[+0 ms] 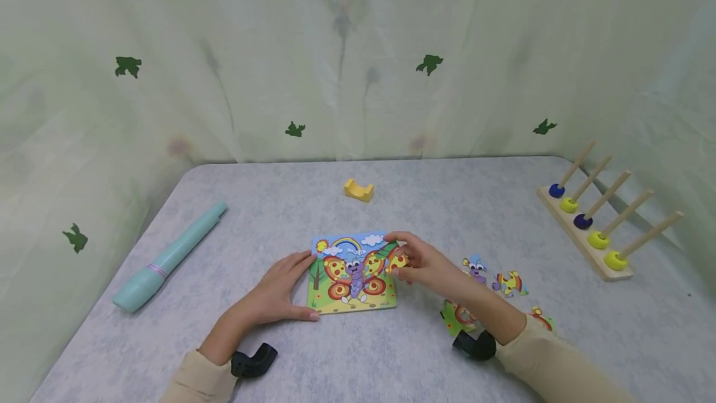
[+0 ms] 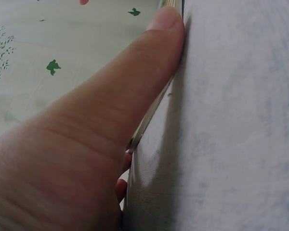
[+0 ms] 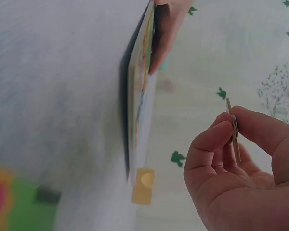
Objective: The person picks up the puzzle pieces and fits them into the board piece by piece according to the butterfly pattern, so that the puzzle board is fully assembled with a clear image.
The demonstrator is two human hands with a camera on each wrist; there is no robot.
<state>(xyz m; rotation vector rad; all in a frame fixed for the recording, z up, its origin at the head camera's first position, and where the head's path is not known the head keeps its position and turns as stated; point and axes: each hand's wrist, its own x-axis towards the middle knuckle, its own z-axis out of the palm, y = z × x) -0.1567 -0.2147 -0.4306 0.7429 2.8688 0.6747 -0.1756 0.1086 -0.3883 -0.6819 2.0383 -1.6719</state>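
A square butterfly picture board (image 1: 355, 305) lies flat on the table, its thin edge (image 3: 132, 106) showing in the right wrist view. My left hand (image 1: 274, 291) rests at the board's left side, fingers fairly straight; the thumb (image 2: 149, 53) touches the lower left corner. Between thumb and fingertips my right hand (image 1: 427, 266) pinches a thin jigsaw puzzle piece (image 1: 398, 260) over the board's right edge. Edge-on in the right wrist view, that puzzle piece (image 3: 235, 137) is held apart from the board. Most of its face is hidden by the fingers.
Several loose puzzle pieces (image 1: 510, 283) lie right of the board, partly beneath my right forearm. Behind the board sits a yellow curved block (image 1: 358, 191). A teal folded umbrella-like object (image 1: 179, 254) lies left. A wooden peg stand with beads (image 1: 584, 235) stands right.
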